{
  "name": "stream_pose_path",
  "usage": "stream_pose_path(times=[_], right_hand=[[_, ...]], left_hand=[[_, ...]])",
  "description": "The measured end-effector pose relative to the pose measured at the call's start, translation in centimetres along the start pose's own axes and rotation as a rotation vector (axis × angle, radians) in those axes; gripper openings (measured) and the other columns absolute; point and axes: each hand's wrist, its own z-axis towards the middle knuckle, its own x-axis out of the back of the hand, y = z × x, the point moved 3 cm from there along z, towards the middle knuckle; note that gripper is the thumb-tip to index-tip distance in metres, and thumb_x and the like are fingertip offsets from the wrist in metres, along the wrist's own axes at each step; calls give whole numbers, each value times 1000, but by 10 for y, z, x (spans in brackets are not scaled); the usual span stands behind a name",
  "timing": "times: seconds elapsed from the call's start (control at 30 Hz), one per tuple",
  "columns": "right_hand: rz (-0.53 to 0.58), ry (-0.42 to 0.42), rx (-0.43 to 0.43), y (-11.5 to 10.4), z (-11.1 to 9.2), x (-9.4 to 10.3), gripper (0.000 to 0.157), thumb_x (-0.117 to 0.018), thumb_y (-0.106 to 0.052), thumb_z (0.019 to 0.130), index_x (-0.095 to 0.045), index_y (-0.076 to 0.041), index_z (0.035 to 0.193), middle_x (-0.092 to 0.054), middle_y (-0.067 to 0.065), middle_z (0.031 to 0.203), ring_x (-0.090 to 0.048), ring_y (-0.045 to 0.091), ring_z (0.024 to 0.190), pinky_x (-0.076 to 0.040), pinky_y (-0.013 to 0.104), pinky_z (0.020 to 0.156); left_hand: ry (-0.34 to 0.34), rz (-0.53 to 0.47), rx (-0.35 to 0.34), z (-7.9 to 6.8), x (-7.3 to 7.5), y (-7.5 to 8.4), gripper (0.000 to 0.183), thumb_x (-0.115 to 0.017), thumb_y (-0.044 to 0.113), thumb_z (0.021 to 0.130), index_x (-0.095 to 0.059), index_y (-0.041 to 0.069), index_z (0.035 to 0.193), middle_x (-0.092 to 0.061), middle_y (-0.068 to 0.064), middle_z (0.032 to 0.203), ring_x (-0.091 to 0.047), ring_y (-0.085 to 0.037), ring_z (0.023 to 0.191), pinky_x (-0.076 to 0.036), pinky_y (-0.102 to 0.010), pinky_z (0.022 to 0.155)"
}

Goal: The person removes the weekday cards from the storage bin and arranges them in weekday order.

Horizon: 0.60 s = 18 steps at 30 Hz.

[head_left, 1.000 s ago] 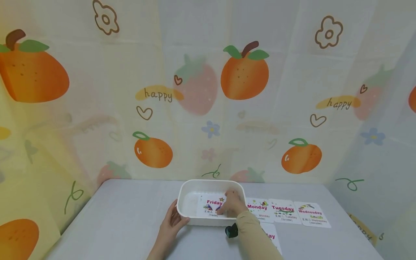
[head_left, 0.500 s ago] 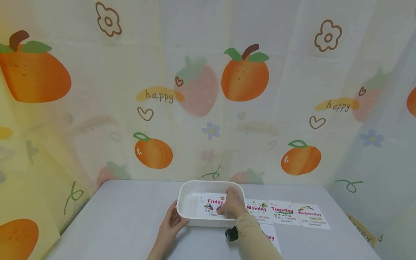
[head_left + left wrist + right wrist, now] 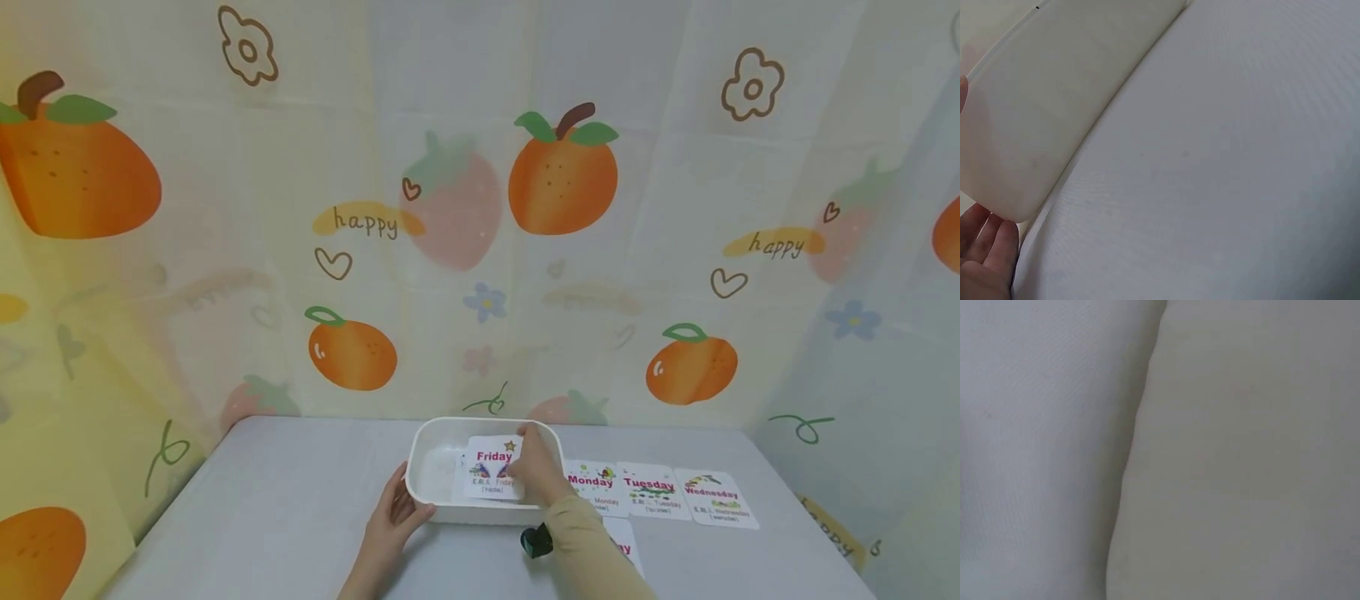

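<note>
A white plastic storage bin stands at the middle of the table. My left hand grips its near left corner, thumb at the front rim and fingers along the side. The left wrist view shows those fingers at the bin's lower corner. Inside the bin, my right hand pinches the right edge of a flashcard that reads Friday. Another card peeks out behind its left edge. The right wrist view holds only the bin's wall and pale cloth, with no hand visible.
Right of the bin lie a Monday card, a Tuesday card and a Wednesday card in a row. A further card is partly hidden by the right sleeve. A fruit-print curtain hangs behind the table.
The Friday card has risen slightly from the bin's floor in my right hand, uncovering a card edge beneath. My left hand keeps its grip on the bin.
</note>
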Motion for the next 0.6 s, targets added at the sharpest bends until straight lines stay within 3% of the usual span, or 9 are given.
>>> stream_pose_path(times=[0.23, 0.47, 0.6], right_hand=[[-6, 11, 64, -6, -1, 6, 58, -70, 12, 69, -42, 4, 119, -53, 29, 111, -51, 42, 105, -47, 50, 92], [95, 48, 98, -7, -11, 19, 57, -69, 9, 71, -41, 4, 121, -51, 15, 94, -52, 27, 80, -51, 36, 69], [189, 51, 83, -6, -21, 33, 59, -68, 4, 75, -40, 4, 126, -47, 14, 97, -50, 21, 75, -48, 29, 61]], left_hand=[[5, 1, 8, 0, 0, -1, 87, -76, 30, 77, -25, 19, 147, -34, -20, 142, -35, -34, 128, -40, -32, 100], [4, -7, 11, 2, 1, -3, 85, -75, 29, 78, -26, 19, 146, -36, -19, 141, -36, -34, 128, -40, -32, 99], [13, 7, 21, 3, 1, -3, 85, -76, 31, 77, -27, 19, 146, -37, -19, 140, -37, -34, 128, -41, -33, 99]])
